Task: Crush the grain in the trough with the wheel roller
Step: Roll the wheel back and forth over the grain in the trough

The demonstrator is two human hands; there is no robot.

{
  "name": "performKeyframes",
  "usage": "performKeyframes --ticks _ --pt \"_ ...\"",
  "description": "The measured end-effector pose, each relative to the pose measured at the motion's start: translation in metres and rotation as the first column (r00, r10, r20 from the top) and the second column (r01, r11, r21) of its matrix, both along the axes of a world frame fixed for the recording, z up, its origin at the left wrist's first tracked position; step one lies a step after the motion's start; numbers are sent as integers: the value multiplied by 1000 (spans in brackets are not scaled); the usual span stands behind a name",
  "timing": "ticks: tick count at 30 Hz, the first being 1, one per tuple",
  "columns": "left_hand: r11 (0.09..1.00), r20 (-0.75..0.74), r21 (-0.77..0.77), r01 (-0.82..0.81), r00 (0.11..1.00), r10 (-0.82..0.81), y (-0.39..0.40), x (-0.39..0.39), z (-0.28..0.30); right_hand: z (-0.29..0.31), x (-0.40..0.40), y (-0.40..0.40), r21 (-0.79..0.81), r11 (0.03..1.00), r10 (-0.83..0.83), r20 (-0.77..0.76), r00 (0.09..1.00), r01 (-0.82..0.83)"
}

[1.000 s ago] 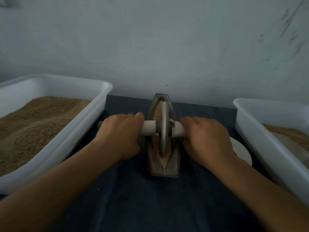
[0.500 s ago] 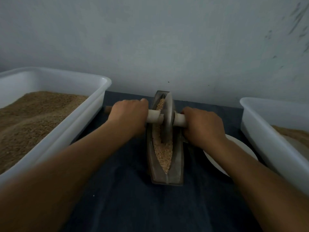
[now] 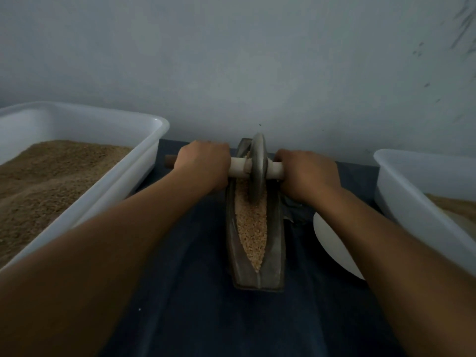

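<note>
Dark cloth (image 3: 195, 318) — hands (image 3: 203, 167) grip roller (image 3: 257, 171).

Both hands have pushed the wheel roller (image 3: 258, 169) to the trough's (image 3: 277, 253) far end — more grain (image 3: 251, 228) exposed.

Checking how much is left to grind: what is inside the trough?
Pale grain fills the trough channel, with the wheel roller standing in it at the far end. Grain beneath the wheel is hidden.

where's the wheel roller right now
In the head view the wheel roller stands at the far end of the trough, centre frame, its axle held between the left hand and right hand.
</note>
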State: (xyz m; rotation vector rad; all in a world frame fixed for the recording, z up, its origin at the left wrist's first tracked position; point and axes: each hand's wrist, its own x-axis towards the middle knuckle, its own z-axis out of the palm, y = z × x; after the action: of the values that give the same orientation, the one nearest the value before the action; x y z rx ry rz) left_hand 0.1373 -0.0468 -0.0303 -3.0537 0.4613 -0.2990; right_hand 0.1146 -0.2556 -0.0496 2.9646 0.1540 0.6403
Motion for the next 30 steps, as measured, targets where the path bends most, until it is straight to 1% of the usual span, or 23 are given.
performKeyframes --ticks 5,8,12,17,22,27,30 --pt "999 23 -26 21 1000 -20 8 -20 -7 -8 -29 5 -25 1000 13 107 994 -10" --pt "1000 44 -14 25 999 -24 12 -37 -7 -9 -52 8 -20 999 28 115 993 -26" --pt "997 135 16 82 987 -83 18 -60 -12 -11 -85 12 -33 998 61 132 989 -57" --pt "991 194 18 130 972 -131 21 -80 -12 -10 -111 15 -23 996 88 137 987 -86" --pt "990 256 42 138 956 -144 19 -82 -13 -17 -112 13 27 996 83 120 989 -87" --pt "994 224 59 96 969 -107 14 -64 -15 -21 -91 6 12 997 80 150 985 -82" --pt "997 182 59 46 982 -56 10 -50 -13 -20 -69 4 -33 998 66 144 987 -62"
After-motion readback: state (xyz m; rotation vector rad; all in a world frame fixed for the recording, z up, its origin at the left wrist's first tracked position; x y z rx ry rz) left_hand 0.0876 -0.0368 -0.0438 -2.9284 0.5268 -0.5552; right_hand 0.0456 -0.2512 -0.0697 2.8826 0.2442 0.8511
